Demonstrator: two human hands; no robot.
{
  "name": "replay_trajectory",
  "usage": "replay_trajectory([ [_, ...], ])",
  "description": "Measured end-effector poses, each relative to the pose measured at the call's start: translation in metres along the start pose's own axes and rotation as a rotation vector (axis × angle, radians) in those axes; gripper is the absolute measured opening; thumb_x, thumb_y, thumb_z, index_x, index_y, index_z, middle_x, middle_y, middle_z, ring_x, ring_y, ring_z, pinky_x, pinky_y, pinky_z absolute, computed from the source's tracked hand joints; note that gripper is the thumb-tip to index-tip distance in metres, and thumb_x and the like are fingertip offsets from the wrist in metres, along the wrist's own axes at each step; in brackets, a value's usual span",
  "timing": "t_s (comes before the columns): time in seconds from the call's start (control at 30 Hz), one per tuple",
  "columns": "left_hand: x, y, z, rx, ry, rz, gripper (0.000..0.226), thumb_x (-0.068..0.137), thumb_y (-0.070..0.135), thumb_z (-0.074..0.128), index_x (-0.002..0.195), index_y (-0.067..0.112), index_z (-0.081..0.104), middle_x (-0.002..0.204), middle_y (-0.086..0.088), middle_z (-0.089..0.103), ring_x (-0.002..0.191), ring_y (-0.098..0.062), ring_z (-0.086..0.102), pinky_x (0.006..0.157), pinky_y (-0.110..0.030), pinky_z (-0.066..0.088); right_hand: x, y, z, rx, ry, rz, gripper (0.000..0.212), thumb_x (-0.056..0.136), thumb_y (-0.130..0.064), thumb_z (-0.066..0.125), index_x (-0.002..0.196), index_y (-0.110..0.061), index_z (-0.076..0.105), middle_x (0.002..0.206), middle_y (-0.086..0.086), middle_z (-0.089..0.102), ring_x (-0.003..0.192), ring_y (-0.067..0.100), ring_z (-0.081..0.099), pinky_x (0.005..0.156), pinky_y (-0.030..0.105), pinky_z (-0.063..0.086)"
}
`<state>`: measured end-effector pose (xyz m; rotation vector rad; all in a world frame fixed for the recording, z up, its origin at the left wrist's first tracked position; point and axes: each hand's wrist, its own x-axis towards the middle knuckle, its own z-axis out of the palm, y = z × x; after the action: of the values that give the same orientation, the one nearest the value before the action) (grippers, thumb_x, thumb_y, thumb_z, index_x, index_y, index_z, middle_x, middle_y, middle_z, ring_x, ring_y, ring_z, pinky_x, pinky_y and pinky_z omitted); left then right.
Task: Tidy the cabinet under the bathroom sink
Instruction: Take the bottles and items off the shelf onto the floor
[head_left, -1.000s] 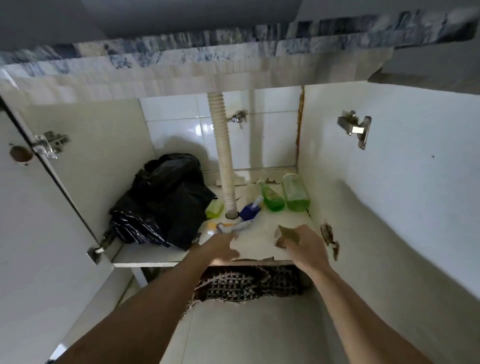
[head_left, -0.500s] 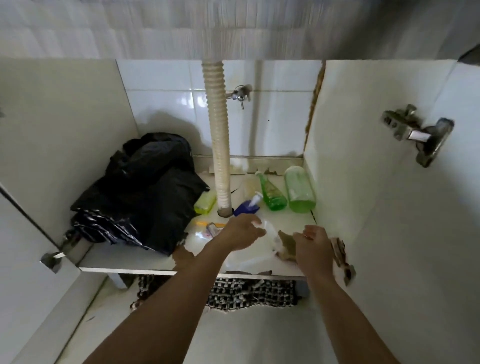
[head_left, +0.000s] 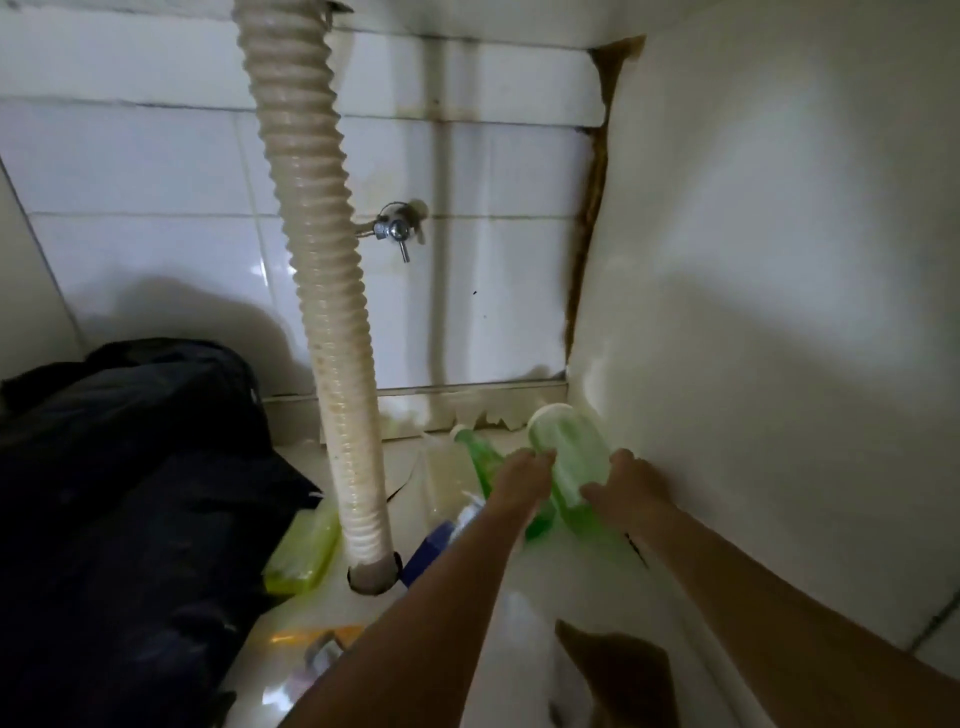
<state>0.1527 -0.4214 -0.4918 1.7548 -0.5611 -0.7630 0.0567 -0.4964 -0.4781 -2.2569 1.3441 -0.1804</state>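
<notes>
- Head view: big green bottle (head_left: 571, 457) lies on its side, long axis pointing toward the back corner.
- Right hand (head_left: 631, 486) and left hand (head_left: 524, 480) flank it, fingers curled on its sides.

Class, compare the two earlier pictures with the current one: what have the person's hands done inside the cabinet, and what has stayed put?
Both hands have reached from the shelf's front edge to the back right corner. The left hand and right hand now close on the wide green bottle from either side; the brown scrap the right hand held lies at the front. The black bag, drain hose and narrow green bottle stayed put.
</notes>
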Motion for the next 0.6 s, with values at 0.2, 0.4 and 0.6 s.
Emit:
replay_trajectory([
  [0.2, 0.055, -0.006, 0.012, -0.259, -0.136, -0.145, 0.055, 0.096, 0.044, 0.045, 0.136, 0.007, 0.042, 0.130, -0.015, 0.053, 0.115, -0.030, 0.053, 0.101, -0.044, 0.046, 0.047, 0.000, 0.026, 0.164, -0.061, 0.044, 0.049, 0.090, -0.043, 0.059, 0.116, -0.003, 0.059, 0.096, 0.010, 0.062, 0.081, 0.023, 0.058, 0.068, 0.024, 0.044],
  [0.4, 0.063, -0.007, 0.021, -0.286, -0.160, -0.190, 0.052, 0.097, 0.040, 0.047, 0.136, 0.007, 0.041, 0.130, -0.017, 0.053, 0.114, -0.032, 0.055, 0.099, -0.045, 0.047, 0.047, 0.013, 0.034, 0.469, -0.119, 0.256, 0.070, 0.076, -0.053, 0.070, 0.123, -0.002, 0.058, 0.095, 0.011, 0.059, 0.063, 0.018, 0.052, 0.049, 0.023, 0.036],
  [0.6, 0.043, 0.003, 0.015, -0.032, -0.039, 0.037, 0.041, 0.098, 0.035, 0.046, 0.127, 0.007, 0.053, 0.120, -0.013, 0.058, 0.108, -0.028, 0.057, 0.092, -0.038, 0.047, 0.030, 0.006, 0.026, 0.912, -0.087, 0.346, 0.076, 0.065, -0.054, 0.076, 0.118, -0.003, 0.058, 0.105, 0.016, 0.062, 0.083, 0.029, 0.060, 0.060, 0.028, 0.048],
])
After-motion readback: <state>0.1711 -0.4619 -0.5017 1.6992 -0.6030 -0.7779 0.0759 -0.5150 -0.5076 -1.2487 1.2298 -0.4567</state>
